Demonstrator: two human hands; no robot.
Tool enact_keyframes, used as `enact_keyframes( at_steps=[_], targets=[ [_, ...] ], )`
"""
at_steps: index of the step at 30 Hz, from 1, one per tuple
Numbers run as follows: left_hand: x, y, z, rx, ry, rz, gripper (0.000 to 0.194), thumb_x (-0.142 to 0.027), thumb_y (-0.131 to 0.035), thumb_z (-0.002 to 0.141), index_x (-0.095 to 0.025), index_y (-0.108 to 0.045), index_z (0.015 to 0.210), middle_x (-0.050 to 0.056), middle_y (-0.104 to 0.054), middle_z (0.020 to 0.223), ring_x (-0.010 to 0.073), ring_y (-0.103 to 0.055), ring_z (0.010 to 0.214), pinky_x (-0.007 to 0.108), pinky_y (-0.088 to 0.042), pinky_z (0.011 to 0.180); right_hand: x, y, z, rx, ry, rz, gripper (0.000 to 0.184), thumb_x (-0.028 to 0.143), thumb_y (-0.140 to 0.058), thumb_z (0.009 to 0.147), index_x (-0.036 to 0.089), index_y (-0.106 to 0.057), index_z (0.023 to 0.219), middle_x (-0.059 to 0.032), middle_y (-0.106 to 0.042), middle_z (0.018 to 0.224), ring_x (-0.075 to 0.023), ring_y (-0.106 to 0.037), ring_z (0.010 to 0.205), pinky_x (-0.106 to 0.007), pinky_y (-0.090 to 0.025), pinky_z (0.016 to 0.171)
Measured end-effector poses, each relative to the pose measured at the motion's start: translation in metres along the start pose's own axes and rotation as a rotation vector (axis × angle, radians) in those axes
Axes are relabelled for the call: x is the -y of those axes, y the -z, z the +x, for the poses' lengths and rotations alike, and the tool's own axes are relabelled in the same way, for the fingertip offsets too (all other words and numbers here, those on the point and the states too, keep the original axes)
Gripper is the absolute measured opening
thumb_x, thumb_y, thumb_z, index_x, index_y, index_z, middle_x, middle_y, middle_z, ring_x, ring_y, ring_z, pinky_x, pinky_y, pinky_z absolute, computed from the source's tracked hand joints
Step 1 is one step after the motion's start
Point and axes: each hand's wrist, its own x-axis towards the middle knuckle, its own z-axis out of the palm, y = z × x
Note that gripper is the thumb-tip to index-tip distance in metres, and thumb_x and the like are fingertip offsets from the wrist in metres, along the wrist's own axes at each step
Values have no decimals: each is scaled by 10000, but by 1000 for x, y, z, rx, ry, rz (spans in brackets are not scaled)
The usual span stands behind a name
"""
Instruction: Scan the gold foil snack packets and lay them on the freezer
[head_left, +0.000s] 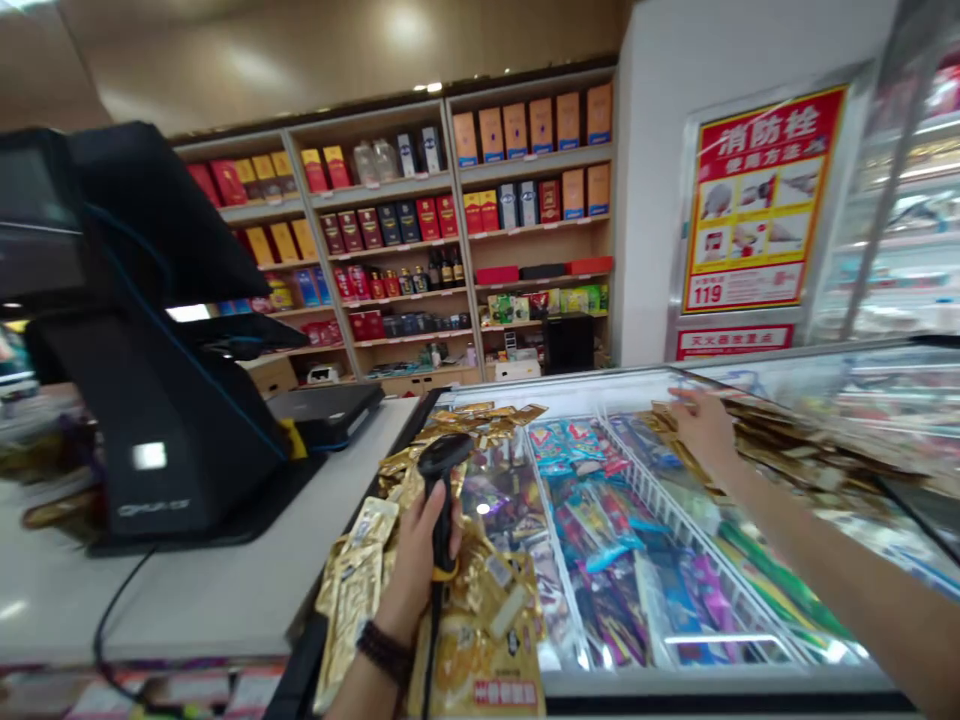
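Observation:
My left hand (420,550), with a dark bead bracelet on the wrist, is closed round the handle of a black barcode scanner (444,460). The scanner's head points up and its cord hangs down over gold foil packets (480,660) lying on the freezer's glass top. On the right, my right hand (703,425) is stretched out to the far side of the freezer. Its fingers look closed on the edge of a gold foil packet (675,445), slightly blurred. More gold packets (795,450) lie in a spread pile beside that hand.
The freezer (600,690) holds wrapped ice creams (600,520) in white wire baskets under glass. To the left, a black checkout terminal (187,400) stands on a white counter (225,600). Shelves of boxed goods (390,225) and a red sign (765,200) are behind.

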Motion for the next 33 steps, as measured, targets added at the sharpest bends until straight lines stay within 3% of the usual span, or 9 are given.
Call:
enact_keyframes(
  at_steps=[4,6,10,14,18,24,28,33],
  targets=[
    [-4,3,2,-42,-85,-51,797,-892,-927,679,-201,-649,964,-62,-628,677,69,-456,426,221,-332,428,80,-67,-53,321,-53,325,281,261,-681,939,221,-816,1182,-154,-838,1217,-331,-821,1036,-509,-652,1025],
    [-2,6,5,-60,-94,-65,795,-899,-916,695,-207,-640,972,-65,-626,690,71,-459,433,229,-335,434,120,-96,-84,419,8,404,323,239,-731,892,256,-803,1206,-118,-831,1308,-341,-812,1150,-548,-645,1086],
    [6,8,9,-78,-74,-60,829,-932,-896,685,-208,-645,999,-71,-604,679,83,-476,446,238,-336,437,185,-143,-131,586,246,391,422,195,-809,840,276,-801,1254,-102,-802,1455,-356,-703,1450,-544,-494,1313],
    [10,5,10,-51,-57,-41,855,-951,-872,692,-205,-655,1048,-85,-591,665,75,-456,425,236,-331,433,220,-181,-151,658,209,278,259,261,-711,998,247,-814,1235,-164,-802,1462,-366,-713,1452,-517,-504,1295],
    [12,5,10,-40,-48,-27,826,-945,-854,727,-209,-649,1040,-82,-586,670,75,-462,425,234,-330,429,222,-208,-154,693,190,152,331,277,-722,1013,223,-804,1329,-180,-830,1400,-384,-716,1443,-538,-518,1263],
    [14,6,11,-21,-31,-15,754,-928,-844,755,-240,-590,929,-80,-586,661,74,-467,408,237,-314,412,208,-221,-151,708,143,113,485,296,-947,807,253,-817,1272,-159,-845,1339,-430,-702,1431,-577,-542,1210],
    [13,3,12,-2,-20,-24,755,-908,-871,732,-237,-599,947,-78,-602,707,67,-476,400,236,-316,403,197,-205,-149,693,65,284,468,222,-982,647,245,-810,1081,-119,-869,1208,-417,-772,1297,-565,-567,1177],
    [13,1,11,63,-27,-21,699,-863,-866,779,-237,-588,917,-66,-607,707,65,-482,405,228,-303,400,171,-166,-157,611,-231,769,418,368,-983,622,284,-766,970,-42,-851,871,-359,-837,884,-526,-690,888]
  ],
)
